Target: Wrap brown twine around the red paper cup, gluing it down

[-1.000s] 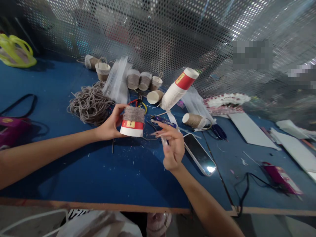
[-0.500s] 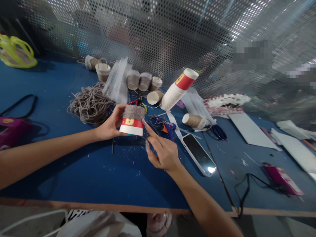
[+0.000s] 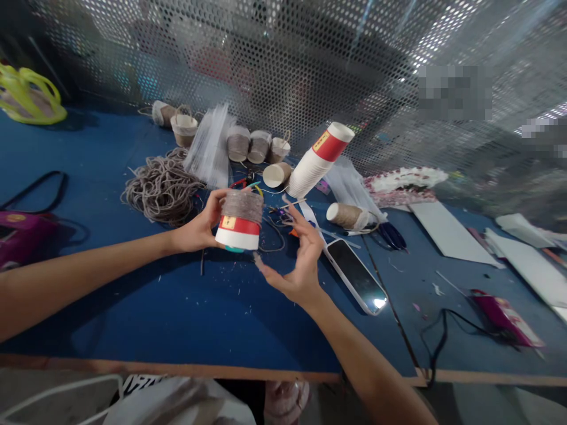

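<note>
My left hand (image 3: 204, 223) grips a paper cup (image 3: 239, 231) from its left side, holding it upside down above the blue table. Grey cord (image 3: 241, 205) is wound round the cup's upper part; below it show a red band and a white rim. Something teal peeks out under the rim. To the right of the cup, my right hand (image 3: 301, 257) is open, thumb and fingers spread apart, with its thumb tip close to the rim. Behind the left hand lies a loose heap of grey cord (image 3: 160, 186).
A leaning stack of paper cups (image 3: 310, 168), several cord-wrapped cups (image 3: 238, 143) and white mesh (image 3: 210, 144) stand at the back. Right of my hand lie a phone (image 3: 357, 276), a partly hidden glue gun and another wrapped cup (image 3: 349, 216). A perforated metal screen (image 3: 283, 65) rises behind.
My right hand has opened, its fingers spreading away from the cord and cup. The cup has turned slightly in my left hand, its label shifting left.
</note>
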The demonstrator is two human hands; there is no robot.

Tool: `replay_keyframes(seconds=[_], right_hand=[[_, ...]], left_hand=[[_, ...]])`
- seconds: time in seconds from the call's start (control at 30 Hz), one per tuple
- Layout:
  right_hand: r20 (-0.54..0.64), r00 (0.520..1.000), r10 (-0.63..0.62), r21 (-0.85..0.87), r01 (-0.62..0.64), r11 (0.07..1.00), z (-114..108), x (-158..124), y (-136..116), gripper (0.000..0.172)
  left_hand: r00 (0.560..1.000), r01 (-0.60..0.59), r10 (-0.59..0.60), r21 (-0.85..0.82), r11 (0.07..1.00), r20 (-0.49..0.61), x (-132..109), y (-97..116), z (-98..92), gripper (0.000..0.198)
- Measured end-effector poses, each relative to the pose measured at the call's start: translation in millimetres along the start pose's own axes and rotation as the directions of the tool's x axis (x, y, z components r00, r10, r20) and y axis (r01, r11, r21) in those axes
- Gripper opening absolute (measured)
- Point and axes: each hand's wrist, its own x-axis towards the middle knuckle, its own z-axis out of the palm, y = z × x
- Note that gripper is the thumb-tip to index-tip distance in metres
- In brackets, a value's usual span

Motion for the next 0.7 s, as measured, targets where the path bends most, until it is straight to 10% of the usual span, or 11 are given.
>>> replay_keyframes(seconds=[0.23,0.7], right_hand=[[0.148,0.989,-0.008,0.242,-0.028,0.970,11,-1,4,0.075],[0.138,0.984,0.115,0.214,-0.143,0.966,13,-4,6,0.067]], left_hand=[[0.984,-0.039,0.013,0.148,0.988,0.176,-2,4,4.0,0.097],[0.996,-0.012,-0.010,0.248,0.969,0.087,-2,14,7.5,0.093]])
